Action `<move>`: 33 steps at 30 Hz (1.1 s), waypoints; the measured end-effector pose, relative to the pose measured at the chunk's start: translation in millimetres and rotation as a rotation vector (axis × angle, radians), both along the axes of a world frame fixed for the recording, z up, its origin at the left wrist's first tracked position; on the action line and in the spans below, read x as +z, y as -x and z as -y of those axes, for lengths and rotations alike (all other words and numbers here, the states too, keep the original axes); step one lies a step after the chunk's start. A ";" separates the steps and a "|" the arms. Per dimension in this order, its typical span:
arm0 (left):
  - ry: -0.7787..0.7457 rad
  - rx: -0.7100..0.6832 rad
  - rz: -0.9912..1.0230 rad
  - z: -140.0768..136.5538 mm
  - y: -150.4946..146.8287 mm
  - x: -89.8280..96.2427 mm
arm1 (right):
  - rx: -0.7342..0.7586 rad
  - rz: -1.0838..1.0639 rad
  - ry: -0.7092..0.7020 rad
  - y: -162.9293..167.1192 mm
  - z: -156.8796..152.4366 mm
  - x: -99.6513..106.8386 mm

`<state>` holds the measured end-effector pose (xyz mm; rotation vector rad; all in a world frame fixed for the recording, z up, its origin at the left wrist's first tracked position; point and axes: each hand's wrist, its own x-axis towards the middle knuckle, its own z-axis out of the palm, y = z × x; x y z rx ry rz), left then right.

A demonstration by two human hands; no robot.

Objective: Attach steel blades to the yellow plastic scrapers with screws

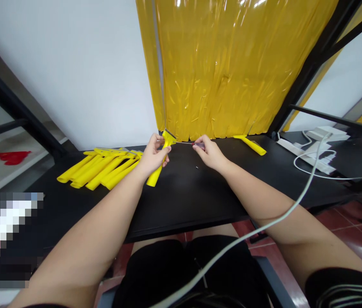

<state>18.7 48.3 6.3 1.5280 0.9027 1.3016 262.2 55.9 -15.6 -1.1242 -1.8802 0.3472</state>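
My left hand (153, 155) is closed around the neck of a yellow scraper (155, 174), whose blade end tilts up and away and whose hollow handle points down toward me. In my right hand (211, 153) is a screwdriver (199, 146), held level at its handle. Its thin shaft reaches left to the side of the scraper's head; whether the tip sits in a screw is too small to tell. A tiny metal piece (197, 167) lies on the black table (187, 201) below my right hand.
Several yellow scrapers (104, 171) lie in a row at the left. Another yellow scraper (253, 145) rests at the back right. White power strips (306, 155) with cords stand further right. A pale cable (258, 229) crosses before my right forearm. Yellow plastic curtain (232, 77) hangs behind.
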 end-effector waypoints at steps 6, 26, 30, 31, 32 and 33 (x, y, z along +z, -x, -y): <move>-0.016 0.002 -0.017 -0.8 -0.5 -0.9 | 0.021 0.035 0.027 0.5 2.2 0.8; -0.122 -0.051 -0.086 0.7 0.3 -8.2 | 0.016 -0.199 0.306 8.5 8.7 8.7; -0.136 -0.099 -0.124 -0.1 4.3 -10.0 | 0.235 -0.498 0.737 7.7 8.3 10.2; -0.138 -0.108 -0.121 -0.4 4.8 -9.7 | 0.271 -0.521 0.763 6.4 7.7 10.6; -0.141 -0.110 -0.111 -0.7 4.9 -9.2 | 0.294 -0.512 0.759 4.6 6.8 10.8; -0.140 -0.107 -0.098 -1.1 4.7 -8.5 | 0.310 -0.472 0.739 2.4 5.5 10.9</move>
